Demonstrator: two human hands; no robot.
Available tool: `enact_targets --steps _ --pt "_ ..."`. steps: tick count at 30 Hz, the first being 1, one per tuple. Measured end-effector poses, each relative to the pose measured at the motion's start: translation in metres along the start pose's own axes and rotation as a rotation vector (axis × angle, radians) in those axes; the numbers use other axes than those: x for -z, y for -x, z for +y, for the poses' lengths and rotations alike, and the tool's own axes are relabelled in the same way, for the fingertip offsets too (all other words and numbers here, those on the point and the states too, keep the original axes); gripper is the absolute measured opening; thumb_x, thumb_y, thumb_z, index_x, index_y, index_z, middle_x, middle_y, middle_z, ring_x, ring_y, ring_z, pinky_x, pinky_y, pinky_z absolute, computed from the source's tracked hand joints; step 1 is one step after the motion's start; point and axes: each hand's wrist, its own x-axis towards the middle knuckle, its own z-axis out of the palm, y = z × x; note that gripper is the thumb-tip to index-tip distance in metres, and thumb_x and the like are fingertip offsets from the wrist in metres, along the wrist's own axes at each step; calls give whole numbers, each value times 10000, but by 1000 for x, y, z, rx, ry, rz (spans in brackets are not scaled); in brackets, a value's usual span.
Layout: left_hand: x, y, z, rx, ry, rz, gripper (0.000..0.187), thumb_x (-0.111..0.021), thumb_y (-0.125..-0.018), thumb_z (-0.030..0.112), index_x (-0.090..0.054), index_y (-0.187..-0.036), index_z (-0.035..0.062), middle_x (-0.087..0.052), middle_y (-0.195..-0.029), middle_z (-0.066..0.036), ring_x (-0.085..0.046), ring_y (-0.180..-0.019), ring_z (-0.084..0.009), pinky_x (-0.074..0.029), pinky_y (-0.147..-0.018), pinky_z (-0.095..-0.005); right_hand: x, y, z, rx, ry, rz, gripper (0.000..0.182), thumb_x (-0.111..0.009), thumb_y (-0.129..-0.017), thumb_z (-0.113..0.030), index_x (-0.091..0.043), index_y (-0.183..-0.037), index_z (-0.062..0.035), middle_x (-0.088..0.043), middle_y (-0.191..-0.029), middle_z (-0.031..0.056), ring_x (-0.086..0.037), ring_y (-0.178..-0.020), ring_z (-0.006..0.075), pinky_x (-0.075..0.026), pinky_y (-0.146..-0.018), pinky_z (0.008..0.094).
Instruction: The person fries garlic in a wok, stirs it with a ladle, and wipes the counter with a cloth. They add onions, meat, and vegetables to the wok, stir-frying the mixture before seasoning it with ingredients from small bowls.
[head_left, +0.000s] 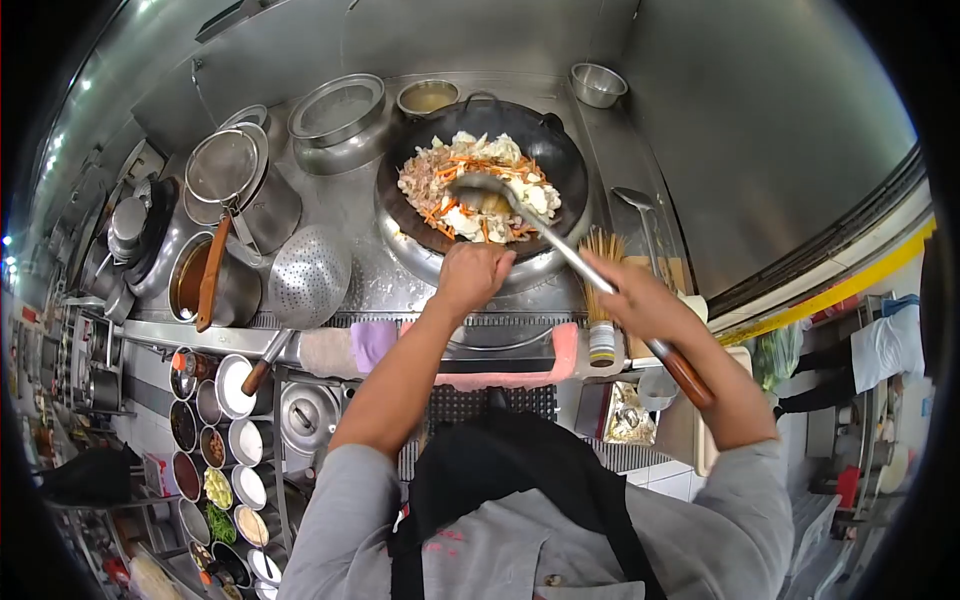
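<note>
A large black wok (565, 160) sits on the burner. In it lies a heap of chopped food (500, 152), with pale meat, carrot strips and white pieces. My left hand (475, 277) is closed at the wok's near rim; the part inside the fingers is hidden. A long-handled metal ladle (565, 250) runs across the near right rim. Its bowl rests over the food, and its wooden handle end points back toward my forearm. My right hand (640, 298) is wrapped around the ladle's shaft.
Left of the wok stand a perforated skimmer (312, 275), pots with a strainer (222, 165) and a covered pot (337, 108). A bamboo brush (600, 330) and a spatula (640, 205) lie to the right. Ingredient tubs (247, 440) fill a rack at lower left. Another person (885, 350) stands far right.
</note>
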Motion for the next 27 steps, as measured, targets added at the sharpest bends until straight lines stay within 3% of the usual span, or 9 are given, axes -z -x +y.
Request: enact_targets --steps 2,3,6,10,13,16,17,22,27 --pt "43 3 40 -18 -11 51 362 -587 -938 332 -614 -711 51 -650 -709 -155 -638 -684 -387 -491 -635 -496 3 15 -17 88 116 -132 616 -545 -862 -88 -390 -1442 48 -553 -1275 337 -578 -1163 440 -456 -1001 421" --pt "48 9 44 -10 8 8 369 -593 -936 345 -610 -707 56 -654 -720 -152 -638 -687 -386 -488 -622 -492 -10 16 -3 143 227 -122 627 -482 -866 -12 -343 -1476 24 -610 -991 278 -624 -868 425 -502 -754 441" --pt "26 28 40 50 -32 -7 348 -608 -921 319 -610 -678 69 -652 -705 -145 -645 -658 -358 -508 -604 -481 -24 -5 -33 -182 268 -192 640 -501 -854 -8 -331 -1468 58 -607 -1001 282 -610 -924 429 -471 -832 476" --pt "30 97 73 -111 -16 88 363 -597 -928 350 -590 -658 106 -621 -660 -120 -631 -596 -348 -502 -540 -463 -46 -5 -3 -10 305 -3 631 -515 -861 -20 -335 -1460 66 -606 -1026 297 -609 -936 434 -472 -882 492" --pt "52 78 69 -120 -89 95 360 -613 -918 349 -589 -659 100 -620 -654 -120 -633 -592 -336 -503 -538 -453 -31 23 -30 45 323 -45 614 -518 -873 -31 -341 -1453 70 -604 -1021 301 -611 -962 435 -472 -892 493" --pt "39 31 40 -61 -15 114 369 -614 -917 346 -584 -654 90 -618 -643 -136 -635 -608 -357 -500 -545 -465 -22 17 -51 -29 331 -218 605 -527 -882 -37 -347 -1451 63 -597 -1020 306 -608 -985 438 -475 -885 489" --pt "26 38 37 -50 -4 102 371 -611 -923 340 -582 -655 84 -615 -646 -146 -629 -627 -372 -492 -556 -476 -21 6 -76 -205 354 -295 612 -531 -877 -33 -349 -1455 51 -593 -1020 313 -605 -985 445 -480 -880 483" --pt "19 115 64 -128 20 100 372 -627 -921 310 -559 -648 67 -598 -640 -151 -616 -617 -374 -484 -557 -474 -52 -12 -13 -94 370 -8 618 -531 -864 -30 -355 -1451 55 -602 -993 317 -606 -969 448 -479 -871 480" --pt "53 44 53 -56 -49 43 365 -597 -933 353 -622 -692 80 -635 -679 -146 -630 -622 -364 -498 -564 -474 -16 16 -52 -35 331 -204 619 -539 -861 -36 -355 -1442 73 -606 -1039 325 -601 -975 460 -474 -876 480"
